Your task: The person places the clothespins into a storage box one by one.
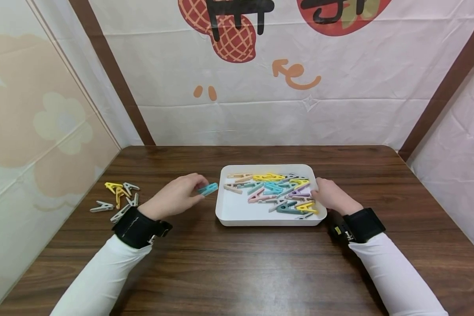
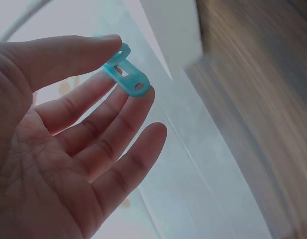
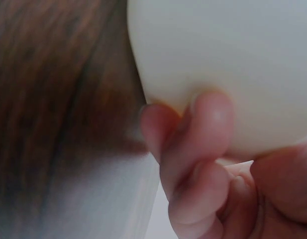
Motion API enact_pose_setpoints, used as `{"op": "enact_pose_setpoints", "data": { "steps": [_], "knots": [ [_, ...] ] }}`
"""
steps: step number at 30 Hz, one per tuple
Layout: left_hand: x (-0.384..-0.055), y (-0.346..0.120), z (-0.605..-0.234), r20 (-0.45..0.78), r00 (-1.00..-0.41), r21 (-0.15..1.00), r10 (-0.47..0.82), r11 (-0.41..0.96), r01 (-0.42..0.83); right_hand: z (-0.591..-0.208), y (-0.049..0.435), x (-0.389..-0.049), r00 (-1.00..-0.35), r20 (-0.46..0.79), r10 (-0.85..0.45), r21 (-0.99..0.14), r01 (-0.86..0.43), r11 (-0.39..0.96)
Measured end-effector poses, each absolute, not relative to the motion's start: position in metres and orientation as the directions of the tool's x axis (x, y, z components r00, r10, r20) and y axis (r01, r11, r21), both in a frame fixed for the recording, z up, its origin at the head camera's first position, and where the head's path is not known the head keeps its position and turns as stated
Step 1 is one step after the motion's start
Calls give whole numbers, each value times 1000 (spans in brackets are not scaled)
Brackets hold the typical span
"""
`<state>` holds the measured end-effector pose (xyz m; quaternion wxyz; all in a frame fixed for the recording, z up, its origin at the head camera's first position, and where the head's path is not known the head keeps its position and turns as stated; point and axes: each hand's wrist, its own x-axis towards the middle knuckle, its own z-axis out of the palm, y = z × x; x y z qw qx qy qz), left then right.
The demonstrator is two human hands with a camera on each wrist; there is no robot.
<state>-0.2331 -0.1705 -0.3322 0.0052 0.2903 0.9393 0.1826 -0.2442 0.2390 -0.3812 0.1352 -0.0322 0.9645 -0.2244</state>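
Observation:
Between thumb and fingertips, my left hand [image 1: 174,195] pinches a turquoise clothespin [image 1: 208,189], just left of the white tray [image 1: 237,222]. Seen from the left wrist, the clothespin [image 2: 136,85] lies across the fingertips under the thumb, while the little finger extends away from it. Clothespins [image 1: 272,187] in yellow, teal, pink, purple and grey lie jumbled in the tray, mostly toward its back and right. My right hand [image 1: 333,196] grips the tray's right edge. In the right wrist view its curled fingers [image 3: 213,119] press against the tray wall [image 3: 218,45], with the thumb on the other side.
On the brown wooden table [image 1: 237,272], a loose group of clothespins lies at the left, among them a yellow clothespin [image 1: 113,187] and a grey clothespin [image 1: 102,206]. A white printed curtain [image 1: 260,118] hangs behind the table's back edge.

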Motion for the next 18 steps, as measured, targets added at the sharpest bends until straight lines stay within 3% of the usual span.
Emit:
{"op": "enact_pose_setpoints", "data": {
  "steps": [8,18],
  "knots": [
    [-245,-130,-331,34,-739,228,672,715,661,-380,238,-243,-958,-261,-116,-453,16,892],
    [-252,-109,-339,-109,-679,145,726,687,712,-377,238,-243,-959,-255,-121,-436,2,900]
  ]
}}
